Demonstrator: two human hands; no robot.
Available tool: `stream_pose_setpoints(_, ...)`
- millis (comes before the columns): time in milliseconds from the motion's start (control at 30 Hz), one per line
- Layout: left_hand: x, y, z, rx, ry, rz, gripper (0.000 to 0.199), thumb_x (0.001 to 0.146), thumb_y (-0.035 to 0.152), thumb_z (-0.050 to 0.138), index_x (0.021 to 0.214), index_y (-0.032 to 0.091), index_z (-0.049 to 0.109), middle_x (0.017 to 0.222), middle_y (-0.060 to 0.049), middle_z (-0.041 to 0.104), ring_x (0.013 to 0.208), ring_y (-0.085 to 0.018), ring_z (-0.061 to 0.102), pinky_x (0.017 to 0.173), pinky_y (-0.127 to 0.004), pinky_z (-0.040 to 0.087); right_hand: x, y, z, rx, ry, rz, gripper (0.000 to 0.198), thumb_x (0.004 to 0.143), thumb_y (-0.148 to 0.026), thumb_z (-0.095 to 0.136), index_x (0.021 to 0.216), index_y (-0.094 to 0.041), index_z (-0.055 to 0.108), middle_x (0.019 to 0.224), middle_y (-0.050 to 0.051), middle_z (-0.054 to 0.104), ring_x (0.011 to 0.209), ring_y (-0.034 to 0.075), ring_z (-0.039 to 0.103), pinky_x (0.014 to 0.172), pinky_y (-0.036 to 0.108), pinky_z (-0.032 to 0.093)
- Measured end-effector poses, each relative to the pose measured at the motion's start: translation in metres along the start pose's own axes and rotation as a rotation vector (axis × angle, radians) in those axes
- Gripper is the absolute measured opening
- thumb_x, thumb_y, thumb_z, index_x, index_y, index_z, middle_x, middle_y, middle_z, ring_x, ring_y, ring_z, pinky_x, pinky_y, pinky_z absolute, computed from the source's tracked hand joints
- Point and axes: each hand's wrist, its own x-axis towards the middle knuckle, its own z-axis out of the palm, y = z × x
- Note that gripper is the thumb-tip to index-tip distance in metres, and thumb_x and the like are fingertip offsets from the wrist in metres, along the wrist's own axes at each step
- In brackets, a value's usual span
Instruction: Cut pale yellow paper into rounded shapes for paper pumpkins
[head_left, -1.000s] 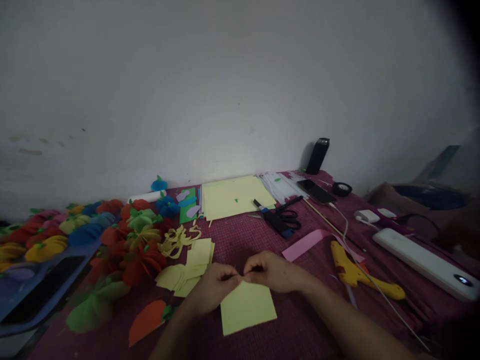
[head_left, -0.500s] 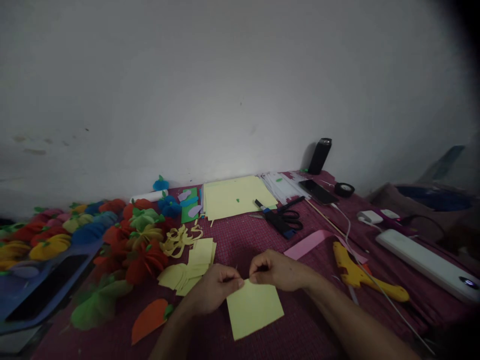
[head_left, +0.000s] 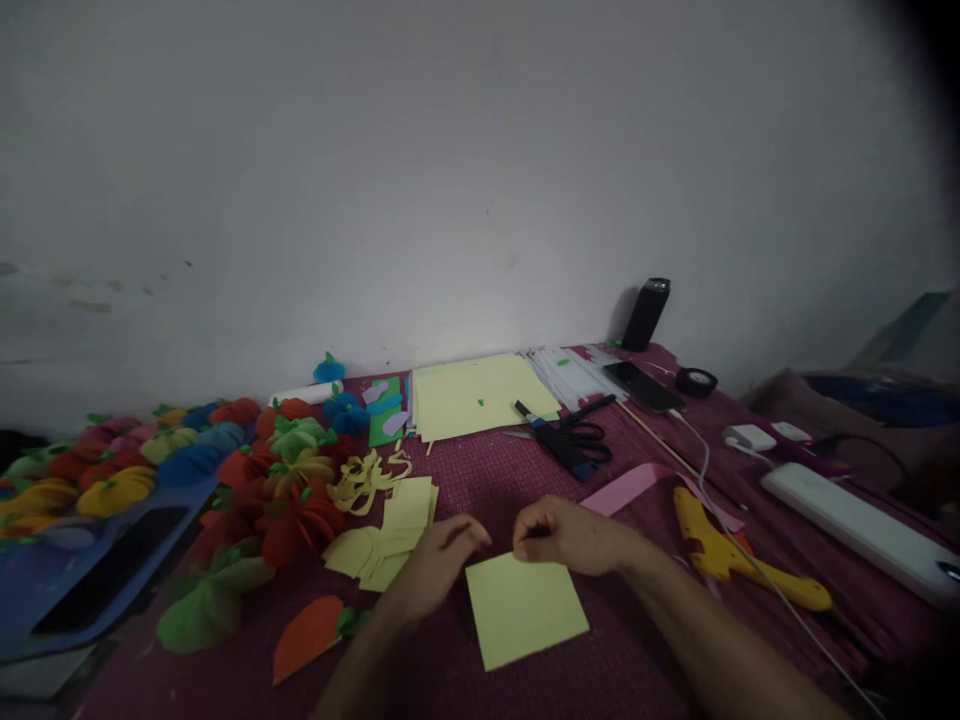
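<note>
A pale yellow square of paper (head_left: 527, 612) sits low in the middle of the view. My right hand (head_left: 566, 535) pinches its far edge between thumb and curled fingers. My left hand (head_left: 439, 565) is just left of the sheet, apart from it, holding nothing, with loosely bent fingers spread. Beside that hand lies a pile of cut yellow paper pieces (head_left: 409, 505), with curled yellow offcuts (head_left: 367, 480) behind. An orange folded paper shape (head_left: 307, 635) with a green tip rests near my left forearm.
Colourful paper pumpkins (head_left: 300, 520) crowd the left side. Large yellow sheets (head_left: 480, 385) lie by the wall, with scissors (head_left: 585, 440) and a cutter (head_left: 559, 445) in front. A yellow glue gun (head_left: 705, 545), pink paper strip (head_left: 630, 487) and white power bank (head_left: 855, 530) occupy the right, with a cable trailing across.
My left hand has let go of the yellow paper and moved slightly away to the left. My right hand still pinches the sheet, which has shifted a little right in view.
</note>
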Motion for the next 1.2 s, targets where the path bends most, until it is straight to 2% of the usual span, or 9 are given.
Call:
stream_pose_setpoints(133, -0.004, 0.001, 0.012, 0.106, -0.204, -0.020, 0.034, 0.077, 0.043, 0.043, 0.065, 0.013, 0.055, 0.056, 0.004, 0.043, 0.053, -0.009, 0.037, 0.047, -0.020, 0.026, 0.005, 0.002, 0.012, -0.057, -0.014, 0.001, 0.014, 0.071, -0.021, 0.051, 0.071, -0.013, 0.063, 0.054, -0.005, 0.047, 0.048, 0.006, 0.037, 0.044, 0.016, 0.028)
stream_pose_setpoints(267, -0.006, -0.001, 0.012, 0.085, -0.259, -0.028, 0.032, 0.077, 0.041, 0.044, 0.067, 0.013, 0.055, 0.055, 0.005, 0.039, 0.051, -0.008, 0.032, 0.046, -0.019, 0.023, 0.007, 0.006, 0.015, -0.042, -0.028, 0.020, 0.015, 0.070, -0.021, 0.051, 0.072, -0.013, 0.064, 0.055, -0.005, 0.048, 0.048, 0.006, 0.038, 0.045, 0.016, 0.028)
stream_pose_setpoints(433, -0.007, -0.001, 0.008, 0.056, -0.250, -0.069, 0.032, 0.074, 0.042, 0.049, 0.063, 0.013, 0.056, 0.053, 0.005, 0.039, 0.050, -0.008, 0.033, 0.045, -0.019, 0.023, 0.006, 0.002, 0.013, -0.031, -0.041, 0.014, 0.015, 0.071, -0.023, 0.053, 0.072, -0.013, 0.064, 0.056, -0.004, 0.050, 0.051, 0.007, 0.040, 0.048, 0.017, 0.030)
stream_pose_setpoints(567, -0.010, 0.003, -0.002, 0.022, -0.242, -0.076, 0.031, 0.074, 0.042, 0.049, 0.065, 0.013, 0.056, 0.053, 0.004, 0.040, 0.049, -0.008, 0.033, 0.044, -0.019, 0.022, 0.002, 0.000, 0.002, -0.005, -0.006, -0.004, 0.016, 0.072, -0.025, 0.052, 0.069, -0.013, 0.062, 0.058, -0.004, 0.051, 0.053, 0.008, 0.041, 0.051, 0.018, 0.032)
stream_pose_setpoints(700, -0.011, 0.006, -0.008, -0.015, -0.228, -0.080, 0.032, 0.073, 0.042, 0.050, 0.064, 0.012, 0.057, 0.052, 0.004, 0.040, 0.048, -0.007, 0.033, 0.045, -0.020, 0.023, -0.003, 0.003, -0.015, -0.015, 0.137, 0.008, 0.013, 0.072, -0.023, 0.052, 0.065, -0.014, 0.059, 0.057, -0.004, 0.049, 0.053, 0.009, 0.041, 0.051, 0.019, 0.031)
stream_pose_setpoints(800, -0.011, 0.006, -0.007, -0.019, -0.228, -0.094, 0.031, 0.072, 0.042, 0.051, 0.064, 0.012, 0.058, 0.052, 0.004, 0.042, 0.048, -0.007, 0.034, 0.045, -0.020, 0.024, -0.004, 0.001, -0.019, -0.048, 0.234, 0.000, 0.015, 0.074, -0.024, 0.050, 0.065, -0.014, 0.057, 0.058, -0.003, 0.049, 0.055, 0.009, 0.042, 0.052, 0.020, 0.031)
stream_pose_setpoints(867, -0.010, 0.005, -0.004, -0.014, -0.235, -0.092, 0.030, 0.072, 0.040, 0.050, 0.064, 0.012, 0.058, 0.052, 0.004, 0.042, 0.047, -0.007, 0.034, 0.044, -0.020, 0.024, -0.003, -0.003, -0.013, -0.049, 0.188, -0.024, 0.019, 0.077, -0.029, 0.049, 0.069, -0.014, 0.058, 0.062, -0.002, 0.052, 0.058, 0.010, 0.044, 0.053, 0.020, 0.032)
stream_pose_setpoints(1000, -0.008, 0.002, 0.000, 0.002, -0.229, -0.065, 0.025, 0.073, 0.032, 0.048, 0.064, 0.012, 0.058, 0.051, 0.004, 0.040, 0.047, -0.007, 0.034, 0.043, -0.019, 0.024, 0.003, -0.009, 0.010, -0.040, 0.010, -0.030, 0.019, 0.077, -0.030, 0.049, 0.075, -0.014, 0.060, 0.065, -0.001, 0.054, 0.059, 0.010, 0.046, 0.052, 0.019, 0.033)
stream_pose_setpoints(1200, -0.006, -0.004, 0.005, 0.054, -0.200, -0.040, 0.021, 0.072, 0.027, 0.047, 0.070, 0.012, 0.061, 0.057, 0.003, 0.048, 0.052, -0.008, 0.040, 0.046, -0.018, 0.027, 0.008, -0.001, 0.024, -0.046, 0.020, -0.011, 0.015, 0.076, -0.023, 0.048, 0.070, -0.015, 0.060, 0.061, -0.003, 0.053, 0.055, 0.009, 0.044, 0.051, 0.019, 0.033)
